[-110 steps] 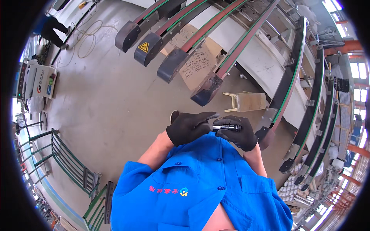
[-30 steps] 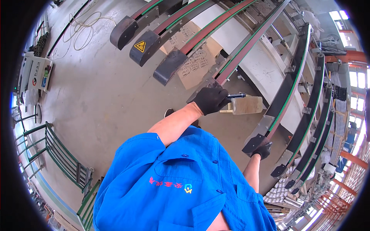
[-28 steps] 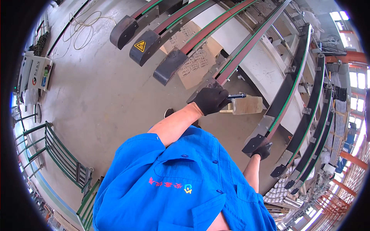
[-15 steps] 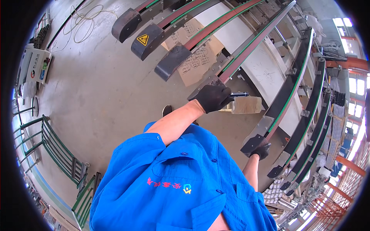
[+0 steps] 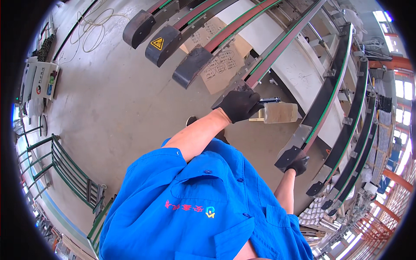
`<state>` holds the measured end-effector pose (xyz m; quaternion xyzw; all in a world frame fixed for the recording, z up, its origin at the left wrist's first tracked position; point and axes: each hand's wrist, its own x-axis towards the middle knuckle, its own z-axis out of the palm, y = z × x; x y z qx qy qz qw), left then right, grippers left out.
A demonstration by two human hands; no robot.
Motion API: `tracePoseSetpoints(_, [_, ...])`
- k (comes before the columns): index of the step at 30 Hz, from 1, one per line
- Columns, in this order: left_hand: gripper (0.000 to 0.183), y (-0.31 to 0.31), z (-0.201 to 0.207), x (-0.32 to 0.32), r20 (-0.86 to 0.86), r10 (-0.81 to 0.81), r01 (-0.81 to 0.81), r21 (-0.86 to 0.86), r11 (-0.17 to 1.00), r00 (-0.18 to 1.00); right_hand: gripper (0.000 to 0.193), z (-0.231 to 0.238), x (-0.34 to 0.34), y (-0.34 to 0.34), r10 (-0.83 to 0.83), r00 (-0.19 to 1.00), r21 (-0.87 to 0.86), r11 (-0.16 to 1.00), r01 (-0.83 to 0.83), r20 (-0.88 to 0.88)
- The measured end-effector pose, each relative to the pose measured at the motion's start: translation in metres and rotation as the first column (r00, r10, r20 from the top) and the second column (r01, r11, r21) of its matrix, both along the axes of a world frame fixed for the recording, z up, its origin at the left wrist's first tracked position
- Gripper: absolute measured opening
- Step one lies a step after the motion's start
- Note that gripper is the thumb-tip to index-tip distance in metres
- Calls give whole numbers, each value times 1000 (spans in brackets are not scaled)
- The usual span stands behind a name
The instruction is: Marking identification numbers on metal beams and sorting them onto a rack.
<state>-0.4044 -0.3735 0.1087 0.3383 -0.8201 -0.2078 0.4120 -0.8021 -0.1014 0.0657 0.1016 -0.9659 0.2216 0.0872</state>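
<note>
My left hand (image 5: 239, 105), in a black glove, is closed around a slim dark blue and silver pen-like tool (image 5: 269, 100) that points to the right. It lies against the dark end of a long conveyor arm (image 5: 277, 52) with a reddish belt and green edging. My right hand (image 5: 298, 165), also gloved in black, grips the dark end cap (image 5: 289, 157) of another conveyor arm (image 5: 327, 93) further right. Its fingers are partly hidden by the cap. Between the two arms, a block wrapped in brownish material (image 5: 281, 113) sits low down.
More conveyor arms with dark end caps stand to the left, one bearing a yellow warning sticker (image 5: 158, 43). Cardboard with handwriting (image 5: 223, 65) lies beneath them. A green metal rack (image 5: 71, 173) is at left, a coiled hose (image 5: 93, 26) on the far floor. Further arms (image 5: 346, 156) run at right.
The whole view has shifted slightly. Both hands stay at the same conveyor ends, and the pen-like tool is still in my left hand.
</note>
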Motion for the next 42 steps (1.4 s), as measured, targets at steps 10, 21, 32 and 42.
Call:
tracePoseSetpoints(10, [28,0,-3,1,9,0,0,1,1000,1000,51,-10,-7,7,2,999,18,1000,-2,-34])
tracePoseSetpoints(21, [25,2,-9,8,-76,-5,10,69,998,997,46,-56,-139,56,175,762,343,814,-468,624])
tracePoseSetpoints(32, [25,0,-5,8,-87,-7,7,-1,1000,996,43,-68,-91,38,209,977,749,652,-117,-29])
tracePoseSetpoints(42, [27,0,0,0,14,-9,8,16,1000,1000,39,-32,-36,25,112,992,280,956,-90,-64])
